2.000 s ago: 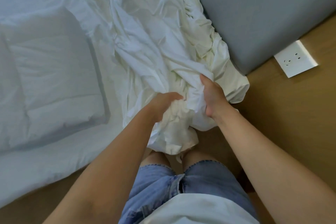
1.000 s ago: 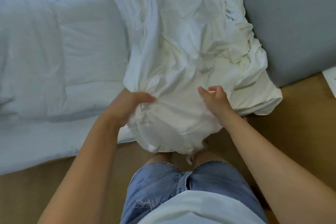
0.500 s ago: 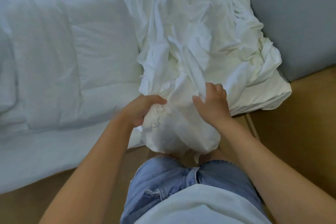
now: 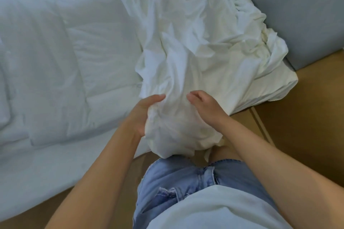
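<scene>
Work in hand: we judge that we are gathering the crumpled white sheet [image 4: 195,52] into a bundle in front of our body.

Where the sheet is: its gathered end [image 4: 176,135] hangs between our two hands, just above our denim shorts [image 4: 186,178]. The rest lies spread over the bed, beside the white duvet [image 4: 65,61] and against the grey panel [image 4: 297,5].

Key relation: the loose cloth lies ahead of both hands, away from our body. Its long axis runs from the bundle straight up the frame, leaning a little right. One corner droops to the wooden floor [image 4: 307,126] on the right.

Left hand [image 4: 143,115]: clenched round a wad of bunched cloth at the bundle's left side, thumb on top, forearm rising from lower left.

Right hand [image 4: 208,109]: its heel rests against the bundle's right side, fingers [image 4: 192,96] loosely bent and lifted. We see no fold caught in them, so we read it as released.

Nearer hand: the right, free and pointing up the sheet, looks better placed to take the next handful.
</scene>
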